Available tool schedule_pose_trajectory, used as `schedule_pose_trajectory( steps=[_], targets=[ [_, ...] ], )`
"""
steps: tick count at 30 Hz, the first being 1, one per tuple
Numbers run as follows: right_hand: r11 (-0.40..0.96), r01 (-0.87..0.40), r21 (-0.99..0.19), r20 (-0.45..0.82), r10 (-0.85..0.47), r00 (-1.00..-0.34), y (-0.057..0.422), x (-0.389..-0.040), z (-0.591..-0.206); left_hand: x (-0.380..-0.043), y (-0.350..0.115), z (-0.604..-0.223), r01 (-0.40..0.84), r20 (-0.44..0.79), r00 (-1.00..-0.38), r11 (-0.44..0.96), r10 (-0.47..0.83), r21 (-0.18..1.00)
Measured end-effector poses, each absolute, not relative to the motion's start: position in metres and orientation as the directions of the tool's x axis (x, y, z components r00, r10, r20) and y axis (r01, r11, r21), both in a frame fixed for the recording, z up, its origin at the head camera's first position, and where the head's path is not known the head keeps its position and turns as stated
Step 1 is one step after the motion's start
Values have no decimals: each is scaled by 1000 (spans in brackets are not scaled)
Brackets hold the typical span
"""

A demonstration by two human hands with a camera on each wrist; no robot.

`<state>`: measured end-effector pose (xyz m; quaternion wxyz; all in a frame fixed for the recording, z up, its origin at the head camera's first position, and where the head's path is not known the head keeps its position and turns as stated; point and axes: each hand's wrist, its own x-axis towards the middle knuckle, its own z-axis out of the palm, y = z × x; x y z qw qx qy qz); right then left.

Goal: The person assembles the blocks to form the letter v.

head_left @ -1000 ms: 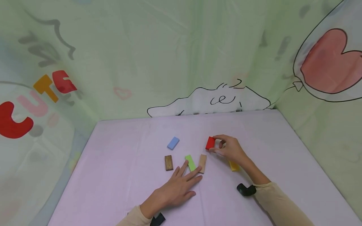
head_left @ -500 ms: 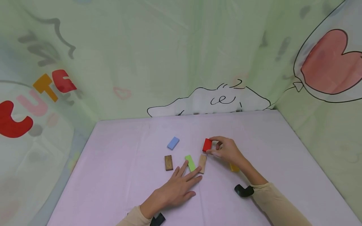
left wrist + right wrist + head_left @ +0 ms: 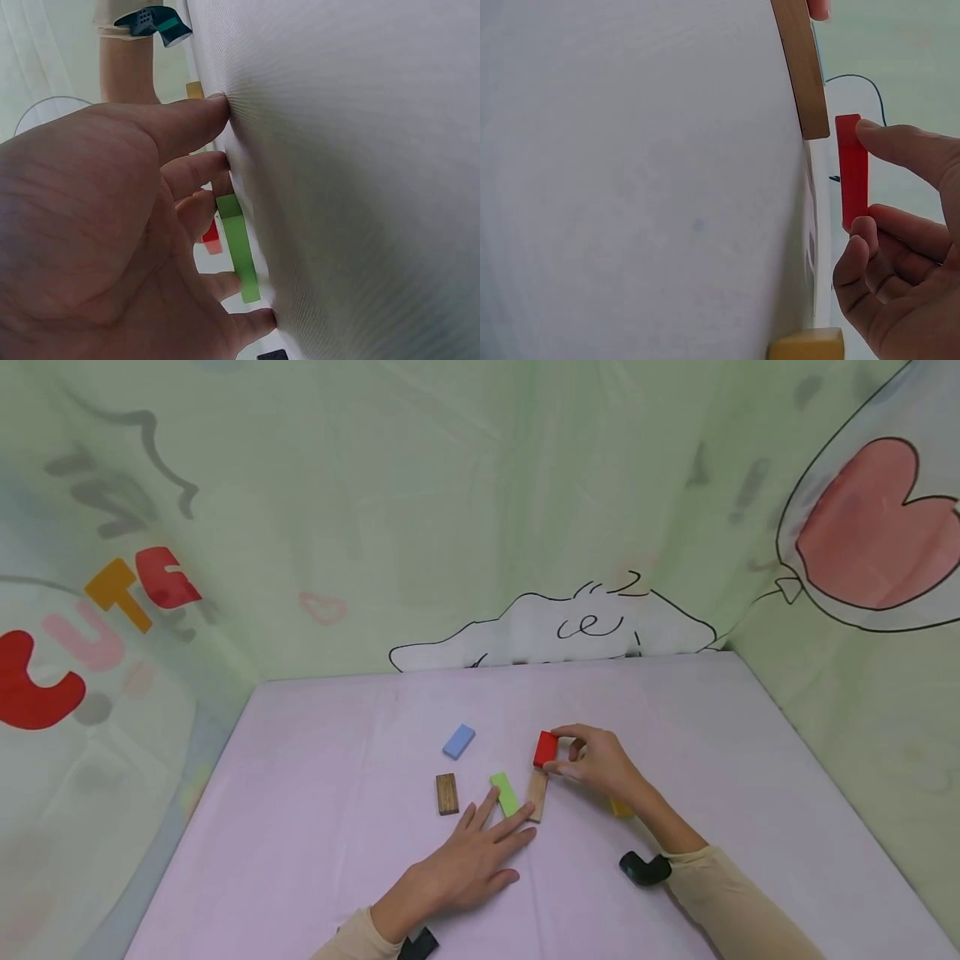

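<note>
My right hand (image 3: 600,760) pinches a red wooden block (image 3: 545,749) between thumb and fingertips. In the right wrist view, that red block (image 3: 853,172) appears held a little off the table, near the end of a light wood block (image 3: 802,71). My left hand (image 3: 468,864) lies with fingers spread around a green block (image 3: 505,794). One fingertip is at the green block's upper left, and another reaches the lower end of the light wood block (image 3: 537,795). In the left wrist view, the green block (image 3: 238,249) stands on its narrow side by the fingers.
A dark brown block (image 3: 447,794) lies left of the green one, and a blue block (image 3: 458,741) lies farther back. The right forearm partly covers a yellow block (image 3: 622,808). A pale lilac cloth covers the table (image 3: 315,827), with printed curtains (image 3: 450,527) behind it.
The right hand has carried the red block left and slightly nearer, to the far end of the light wood block. My left hand has stayed in place.
</note>
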<state>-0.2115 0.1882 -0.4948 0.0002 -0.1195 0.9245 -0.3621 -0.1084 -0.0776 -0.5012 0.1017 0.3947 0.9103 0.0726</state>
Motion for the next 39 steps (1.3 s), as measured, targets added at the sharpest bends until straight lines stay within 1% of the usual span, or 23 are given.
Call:
schedule_pose_trajectory(
  steps=[10,29,39],
  targets=[
    [715,-216,-665,70,-228,-971,186,-211,-493,-109,-79,-498,695,-146,-665,678,733,238],
    [708,-248,-661,75,-266,-961,187,-213,-498,-109,-78,-500,705,-137,-665,677,735,212],
    [718,-247,-650,55,-280,-958,185,-214,-496,-109,-79,-500,700,-139,-662,674,736,237]
  ],
)
